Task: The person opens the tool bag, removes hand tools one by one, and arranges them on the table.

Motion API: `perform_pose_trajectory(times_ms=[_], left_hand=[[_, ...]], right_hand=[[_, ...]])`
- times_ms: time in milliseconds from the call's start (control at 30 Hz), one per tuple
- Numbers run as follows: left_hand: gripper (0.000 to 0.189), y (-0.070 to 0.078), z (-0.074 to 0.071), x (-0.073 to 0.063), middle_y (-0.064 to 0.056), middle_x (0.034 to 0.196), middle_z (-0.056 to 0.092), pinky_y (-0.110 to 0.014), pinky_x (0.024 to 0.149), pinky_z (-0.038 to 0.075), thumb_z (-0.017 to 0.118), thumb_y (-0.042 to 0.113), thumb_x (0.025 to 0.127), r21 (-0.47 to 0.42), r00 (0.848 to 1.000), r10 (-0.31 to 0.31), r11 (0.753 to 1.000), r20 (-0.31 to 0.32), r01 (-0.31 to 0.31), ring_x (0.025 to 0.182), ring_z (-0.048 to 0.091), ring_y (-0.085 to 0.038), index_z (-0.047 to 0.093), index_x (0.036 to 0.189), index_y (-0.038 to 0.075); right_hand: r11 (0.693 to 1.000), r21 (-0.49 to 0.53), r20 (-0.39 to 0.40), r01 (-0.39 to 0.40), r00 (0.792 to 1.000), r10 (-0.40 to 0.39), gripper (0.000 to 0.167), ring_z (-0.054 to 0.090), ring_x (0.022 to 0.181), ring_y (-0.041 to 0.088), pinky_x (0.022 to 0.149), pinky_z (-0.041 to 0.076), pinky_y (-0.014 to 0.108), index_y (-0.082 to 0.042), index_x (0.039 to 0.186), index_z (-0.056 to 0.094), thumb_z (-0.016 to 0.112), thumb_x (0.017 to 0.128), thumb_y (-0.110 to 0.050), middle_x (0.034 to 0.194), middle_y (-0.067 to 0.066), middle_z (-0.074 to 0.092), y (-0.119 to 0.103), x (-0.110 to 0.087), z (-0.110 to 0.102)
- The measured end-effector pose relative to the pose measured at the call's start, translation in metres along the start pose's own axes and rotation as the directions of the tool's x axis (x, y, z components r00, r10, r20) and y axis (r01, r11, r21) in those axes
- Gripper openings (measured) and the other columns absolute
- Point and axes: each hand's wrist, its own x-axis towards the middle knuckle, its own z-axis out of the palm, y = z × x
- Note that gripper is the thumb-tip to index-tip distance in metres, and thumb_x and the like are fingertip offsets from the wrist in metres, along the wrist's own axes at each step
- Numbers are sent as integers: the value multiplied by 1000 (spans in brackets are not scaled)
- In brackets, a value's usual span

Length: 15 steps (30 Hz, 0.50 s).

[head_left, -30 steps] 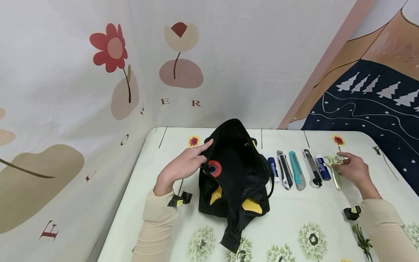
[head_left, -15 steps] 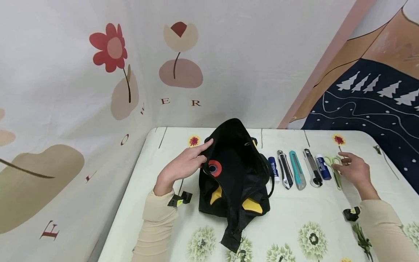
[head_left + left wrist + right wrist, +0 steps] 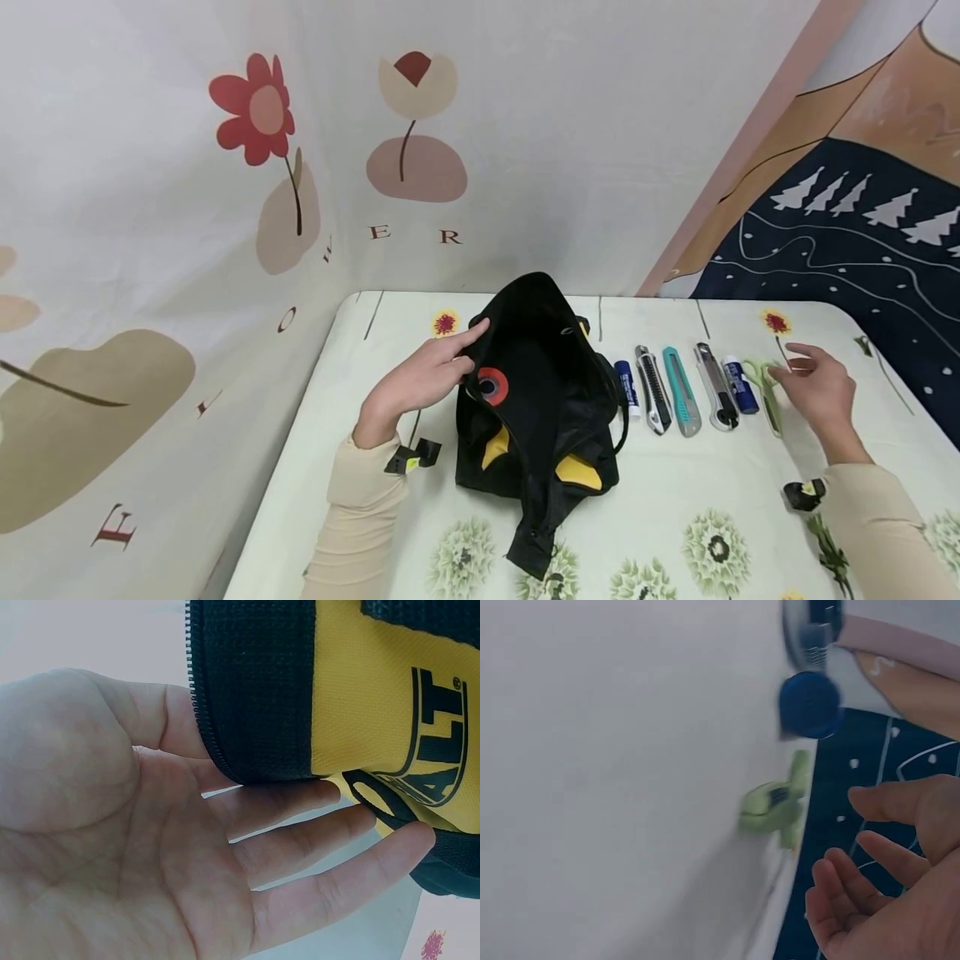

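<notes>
A black and yellow tool bag (image 3: 555, 400) stands on the table with its mouth unzipped. My left hand (image 3: 420, 375) pinches the zippered edge at the bag's left side. In the left wrist view, the other fingers of the left hand (image 3: 187, 832) stretch out below the yellow panel (image 3: 360, 697) with black lettering. A roll of red tape (image 3: 492, 387) shows inside the mouth. Light green scissors (image 3: 768, 398) lie at the right end of a row of tools. Just right of their handles, my right hand (image 3: 817, 396) has its fingers loosely bent, holding nothing.
Between bag and scissors lie a blue glue stick (image 3: 627, 387), a black and white utility knife (image 3: 653, 390), a teal cutter (image 3: 681, 392), a grey cutter (image 3: 717, 387) and another blue glue stick (image 3: 740, 384). A patterned cloth wall (image 3: 540, 167) rises behind the table.
My right hand has drawn slightly right, off the scissors, which stay lying in the row. The left hand and the bag have not visibly moved.
</notes>
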Motion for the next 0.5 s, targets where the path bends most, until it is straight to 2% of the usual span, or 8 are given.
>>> perform_pose_trajectory(times_ms=[33, 100, 167, 233, 367, 433, 500], left_hand=[[70, 0, 0, 0, 8, 61, 29, -30, 57, 27, 38, 13, 110, 0, 1000, -1, 1000, 0, 1, 52, 23, -15, 25, 178, 18], [70, 1, 0, -1, 8, 61, 28, -30, 56, 27, 38, 13, 109, 1, 1000, -3, 1000, -1, 3, 52, 23, -15, 25, 178, 18], [70, 1, 0, -1, 8, 61, 28, -30, 56, 27, 38, 13, 109, 2, 1000, -3, 1000, -3, 3, 52, 23, -15, 26, 178, 18], [70, 1, 0, -1, 8, 61, 28, -30, 56, 27, 38, 13, 109, 2, 1000, -1, 1000, -4, 1, 52, 23, -15, 26, 178, 18], [70, 1, 0, -1, 8, 61, 29, -30, 57, 27, 38, 13, 109, 1, 1000, 0, 1000, -3, 0, 52, 23, -15, 26, 178, 18], [70, 2, 0, -1, 8, 61, 28, -30, 57, 27, 38, 13, 109, -1, 1000, -2, 1000, -2, 2, 52, 23, -15, 26, 178, 18], [70, 2, 1, -2, 8, 61, 29, -30, 57, 27, 38, 13, 109, -2, 1000, -2, 1000, -1, 2, 52, 23, -15, 26, 178, 18]], right_hand=[[1000, 9, -21, 1, 1000, -1, 56, 67, 114, 45, 78, 42, 33, 12, 155, 54, 69, 106, -12, 139, 41, 63, -3, -1, -1], [999, 32, -54, 0, 999, 2, 54, 66, 97, 19, 76, 39, 27, 9, 155, 56, 69, 107, -13, 138, 38, 65, -9, -3, -4], [999, 49, -79, -4, 997, 8, 53, 53, 87, -3, 74, 38, 20, 6, 155, 58, 69, 108, -15, 139, 35, 66, -16, -5, -7], [997, 72, -97, -12, 995, 19, 53, 38, 85, -15, 73, 38, 16, 3, 156, 59, 69, 108, -16, 141, 33, 67, -25, -7, -10], [994, 110, -133, -3, 991, 18, 53, 36, 85, -18, 74, 37, 11, -1, 158, 60, 70, 108, -17, 137, 25, 69, -44, -14, -15], [990, 142, -159, 16, 987, 7, 52, 39, 85, -19, 77, 37, 10, -4, 157, 62, 72, 107, -16, 121, 7, 74, -55, -17, -18], [982, 180, -194, 48, 981, -13, 51, 44, 84, -19, 81, 38, 8, -6, 155, 65, 74, 106, -14, 105, -16, 69, -66, -22, -22]])
